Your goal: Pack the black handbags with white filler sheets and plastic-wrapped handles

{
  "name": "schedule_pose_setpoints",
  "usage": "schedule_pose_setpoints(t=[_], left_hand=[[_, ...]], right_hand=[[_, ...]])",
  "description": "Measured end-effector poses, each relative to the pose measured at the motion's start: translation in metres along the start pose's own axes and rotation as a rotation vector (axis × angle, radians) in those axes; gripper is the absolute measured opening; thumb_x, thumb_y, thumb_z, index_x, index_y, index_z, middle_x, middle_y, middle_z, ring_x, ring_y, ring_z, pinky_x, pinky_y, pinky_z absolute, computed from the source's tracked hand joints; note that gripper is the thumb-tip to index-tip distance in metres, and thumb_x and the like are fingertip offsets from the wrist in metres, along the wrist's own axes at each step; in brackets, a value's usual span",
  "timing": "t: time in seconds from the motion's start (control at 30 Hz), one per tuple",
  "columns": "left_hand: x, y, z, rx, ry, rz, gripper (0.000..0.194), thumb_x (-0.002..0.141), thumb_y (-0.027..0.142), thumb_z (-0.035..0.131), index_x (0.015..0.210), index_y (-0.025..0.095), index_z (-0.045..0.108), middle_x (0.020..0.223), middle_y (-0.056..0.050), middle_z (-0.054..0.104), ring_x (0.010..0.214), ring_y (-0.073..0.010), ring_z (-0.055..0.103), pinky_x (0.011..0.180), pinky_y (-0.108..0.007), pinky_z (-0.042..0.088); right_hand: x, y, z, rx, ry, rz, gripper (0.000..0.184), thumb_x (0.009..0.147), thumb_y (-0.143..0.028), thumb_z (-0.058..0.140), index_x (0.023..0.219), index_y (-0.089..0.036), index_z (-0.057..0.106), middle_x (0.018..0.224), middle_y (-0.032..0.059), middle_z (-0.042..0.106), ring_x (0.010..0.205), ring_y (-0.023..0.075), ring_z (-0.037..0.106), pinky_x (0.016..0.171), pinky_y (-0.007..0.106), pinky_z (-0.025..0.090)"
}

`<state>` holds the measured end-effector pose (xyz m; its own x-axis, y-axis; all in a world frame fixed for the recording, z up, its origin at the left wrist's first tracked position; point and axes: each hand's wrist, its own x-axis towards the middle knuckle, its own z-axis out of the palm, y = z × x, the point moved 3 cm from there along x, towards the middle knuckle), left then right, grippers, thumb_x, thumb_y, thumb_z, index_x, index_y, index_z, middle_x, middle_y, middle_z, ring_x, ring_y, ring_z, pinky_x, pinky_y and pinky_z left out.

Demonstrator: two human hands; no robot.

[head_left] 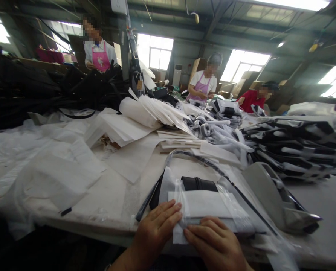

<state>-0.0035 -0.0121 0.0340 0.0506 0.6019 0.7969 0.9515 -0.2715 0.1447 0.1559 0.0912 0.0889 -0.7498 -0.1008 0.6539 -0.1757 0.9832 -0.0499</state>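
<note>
A black handbag [199,184] lies at the front edge of the table, its lower part under white paper [204,203] and clear film. Its long strap [230,182], sleeved in clear plastic, arches behind it and down to the right. My left hand [158,222] rests with outstretched fingers on the left side of the wrapping. My right hand [213,239] lies on the lower edge, fingers extended side by side, their tips beside a translucent strip [179,233] that hangs toward me. Both thumbs are mostly hidden.
A grey bag piece [278,199] stands close on the right, before stacked black bags [298,146]. Behind lie white paper sheets [162,113] and wrapped straps [210,130]. Thin sheets [57,169] cover the left, with black bags [80,82] heaped beyond. Several people work across the table.
</note>
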Motion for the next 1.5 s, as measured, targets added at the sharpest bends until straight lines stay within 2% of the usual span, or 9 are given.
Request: schedule_pose_setpoints(t=[0.13, 0.27, 0.37, 0.5, 0.73, 0.97, 1.1, 1.37, 1.5], left_hand=[[0.0, 0.001, 0.001, -0.012, 0.0, -0.005, 0.029, 0.103, 0.016, 0.037, 0.115, 0.014, 0.064, 0.123, -0.007, 0.071, 0.126, -0.0184, 0.059, 0.104, -0.034, 0.052], [0.0, 0.001, 0.001, -0.019, 0.008, -0.034, 0.026, 0.101, 0.011, 0.042, 0.114, 0.014, 0.064, 0.123, -0.006, 0.072, 0.124, -0.0166, 0.06, 0.106, -0.032, 0.05], [0.0, 0.0, 0.003, -0.015, 0.001, -0.028, 0.027, 0.101, 0.014, 0.039, 0.115, 0.013, 0.063, 0.121, -0.008, 0.072, 0.122, -0.0175, 0.061, 0.105, -0.033, 0.051], [-0.001, -0.001, 0.002, -0.057, -0.045, -0.038, 0.029, 0.103, 0.026, 0.041, 0.119, 0.013, 0.06, 0.123, -0.01, 0.071, 0.124, -0.0193, 0.06, 0.105, -0.035, 0.051], [0.005, 0.001, -0.012, -0.259, -0.278, -0.161, 0.051, 0.087, 0.025, 0.062, 0.135, 0.014, 0.049, 0.142, -0.012, 0.057, 0.136, -0.0243, 0.048, 0.113, -0.04, 0.045], [0.003, 0.0, 0.0, -0.114, 0.034, -0.022, 0.014, 0.096, 0.016, 0.057, 0.106, 0.016, 0.066, 0.12, -0.01, 0.072, 0.12, -0.0212, 0.063, 0.101, -0.036, 0.055], [0.002, 0.001, 0.001, -0.103, 0.037, 0.01, 0.013, 0.097, 0.014, 0.055, 0.104, 0.015, 0.066, 0.12, -0.009, 0.072, 0.123, -0.0225, 0.062, 0.1, -0.039, 0.056], [0.001, 0.009, -0.004, -0.106, -0.011, 0.048, 0.02, 0.1, 0.011, 0.048, 0.108, 0.013, 0.066, 0.117, -0.008, 0.073, 0.123, -0.0179, 0.061, 0.111, -0.039, 0.045], [0.005, 0.012, -0.005, -0.095, 0.01, 0.045, 0.02, 0.1, 0.01, 0.048, 0.102, 0.014, 0.068, 0.112, -0.007, 0.075, 0.119, -0.0163, 0.063, 0.111, -0.036, 0.044]], right_hand=[[0.008, -0.001, -0.014, 0.105, -0.088, 0.074, 0.023, 0.099, -0.034, 0.055, 0.102, -0.018, 0.07, 0.09, 0.0054, 0.075, 0.077, 0.0168, 0.068, 0.076, 0.03, 0.057], [0.013, 0.002, -0.015, 0.075, -0.012, 0.226, 0.015, 0.098, -0.024, 0.057, 0.108, -0.02, 0.067, 0.096, 0.0057, 0.074, 0.081, 0.0166, 0.068, 0.076, 0.028, 0.057], [0.014, 0.002, -0.001, -0.051, -0.065, 0.202, 0.016, 0.096, -0.028, 0.06, 0.108, -0.019, 0.066, 0.097, 0.006, 0.073, 0.079, 0.0188, 0.065, 0.073, 0.033, 0.054], [0.015, 0.0, 0.01, -0.139, -0.104, 0.167, 0.02, 0.102, -0.026, 0.047, 0.103, -0.018, 0.066, 0.094, 0.0055, 0.072, 0.078, 0.0189, 0.06, 0.073, 0.034, 0.048], [0.016, 0.002, 0.016, -0.17, -0.101, 0.099, 0.031, 0.105, -0.023, 0.04, 0.087, -0.018, 0.064, 0.084, 0.0047, 0.067, 0.074, 0.0183, 0.055, 0.071, 0.033, 0.043], [0.005, 0.004, 0.015, -0.142, -0.045, 0.074, 0.022, 0.102, -0.017, 0.047, 0.091, -0.017, 0.067, 0.088, 0.0052, 0.07, 0.08, 0.018, 0.059, 0.076, 0.033, 0.047], [-0.002, 0.006, 0.008, -0.117, -0.048, 0.027, 0.022, 0.101, -0.016, 0.048, 0.112, -0.013, 0.068, 0.104, 0.0091, 0.073, 0.09, 0.0192, 0.061, 0.081, 0.034, 0.051], [-0.013, 0.006, 0.015, -0.118, 0.05, 0.039, 0.022, 0.099, -0.012, 0.052, 0.111, -0.015, 0.071, 0.101, 0.0073, 0.075, 0.088, 0.0169, 0.064, 0.079, 0.032, 0.054], [-0.039, -0.003, 0.012, -0.186, -0.028, -0.002, 0.032, 0.1, -0.011, 0.048, 0.125, -0.017, 0.066, 0.122, 0.0059, 0.072, 0.116, 0.0193, 0.06, 0.106, 0.039, 0.045]])
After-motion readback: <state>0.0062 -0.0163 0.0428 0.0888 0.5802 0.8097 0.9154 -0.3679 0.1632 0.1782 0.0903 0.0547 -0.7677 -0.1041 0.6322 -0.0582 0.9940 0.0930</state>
